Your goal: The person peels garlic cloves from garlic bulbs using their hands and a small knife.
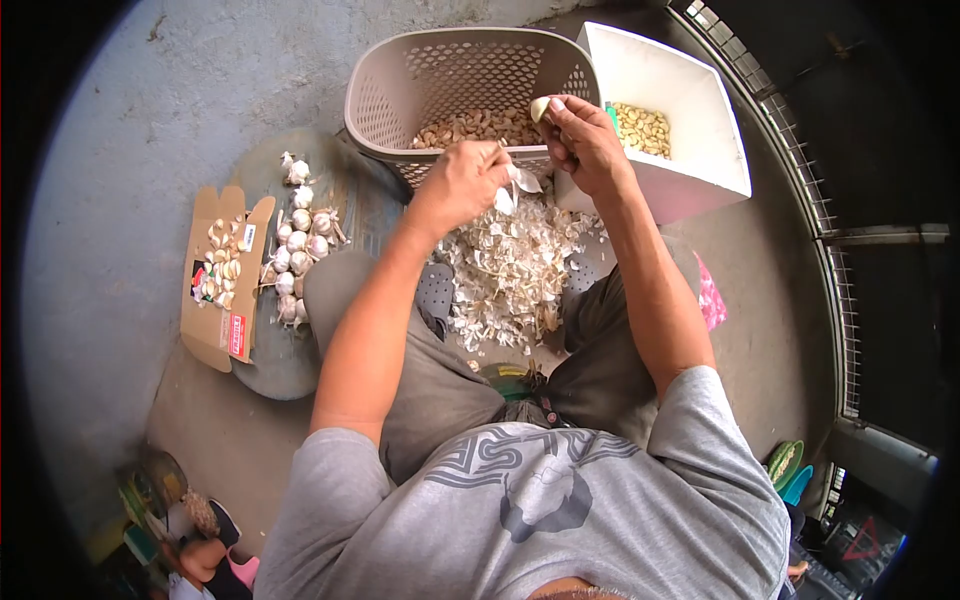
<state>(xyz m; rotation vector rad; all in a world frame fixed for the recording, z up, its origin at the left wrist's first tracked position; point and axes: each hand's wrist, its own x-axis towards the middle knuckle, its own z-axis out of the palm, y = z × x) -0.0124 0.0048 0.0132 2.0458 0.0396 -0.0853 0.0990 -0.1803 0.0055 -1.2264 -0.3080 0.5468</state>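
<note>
Pieces of papery white skin [515, 190] hang from the closed fingers of my left hand [464, 185], in front of the basket. My right hand [583, 140] pinches a pale garlic clove [541, 108] between thumb and fingertips, over the basket's right end. Below both hands a heap of garlic skins [510, 270] covers the floor between my feet. Unpeeled cloves [480, 130] lie inside the grey-brown perforated basket [400, 75]. Peeled cloves [642, 130] lie in the white box [700, 110] at its right.
Whole garlic bulbs [298, 235] lie on a round surface [275, 365] at the left, beside an open cardboard box [215, 350] holding loose cloves. A pink piece of plastic [710, 293] is right of my knee. Part of another person [205, 560] shows at the lower left.
</note>
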